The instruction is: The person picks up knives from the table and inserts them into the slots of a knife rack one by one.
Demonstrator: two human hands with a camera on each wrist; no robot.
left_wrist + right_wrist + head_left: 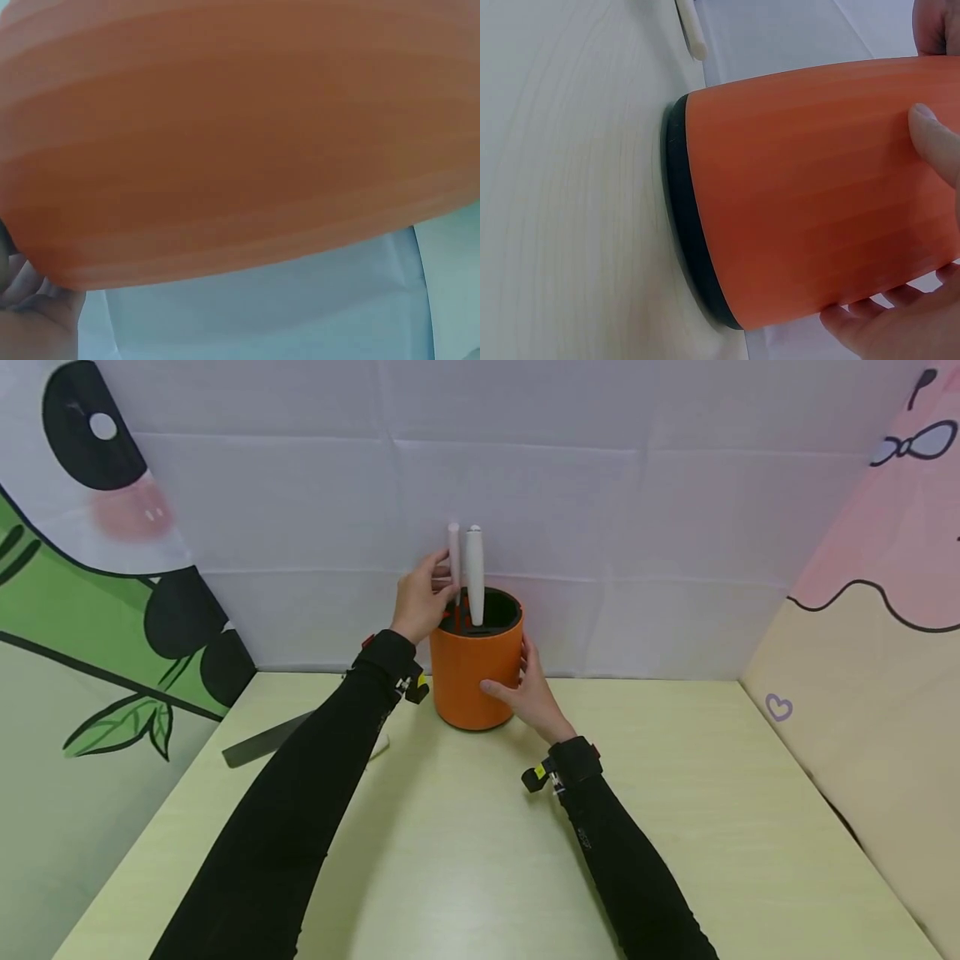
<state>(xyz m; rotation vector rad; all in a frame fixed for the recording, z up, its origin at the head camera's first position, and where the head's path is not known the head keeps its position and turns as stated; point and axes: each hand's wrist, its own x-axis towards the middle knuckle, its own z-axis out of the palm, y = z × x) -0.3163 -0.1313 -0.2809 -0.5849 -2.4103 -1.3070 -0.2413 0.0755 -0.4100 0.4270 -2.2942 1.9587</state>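
The orange pot [474,681] stands upright on the pale table [480,860], its dark base flat on the wood, near the cloth wall [517,502] behind it. From where I stand, the person's left hand [424,597] is up at the left side of the pot's rim, thumb and fingers pinching a pink handle [453,547] that sticks up above the pot's dark top. I cannot tell how far whatever is below that handle goes down into the pot.

Just right of it, and also rising from the pot, is a thicker white handle [475,572], nearly upright; no hand seems to be on it.

The right hand [531,693] is wrapped round the pot's right side, thumb across the front and fingers curving toward the back, gripping it.

Left of the pot, a grey strip [262,743] lies on the table, running in under the left sleeve [300,793]. A pale end [381,747] shows on the sleeve's other side, nearer the pot; the sleeve hides whether the two are one piece. The right sleeve [630,852] reaches in from in front of the pot, to its right.
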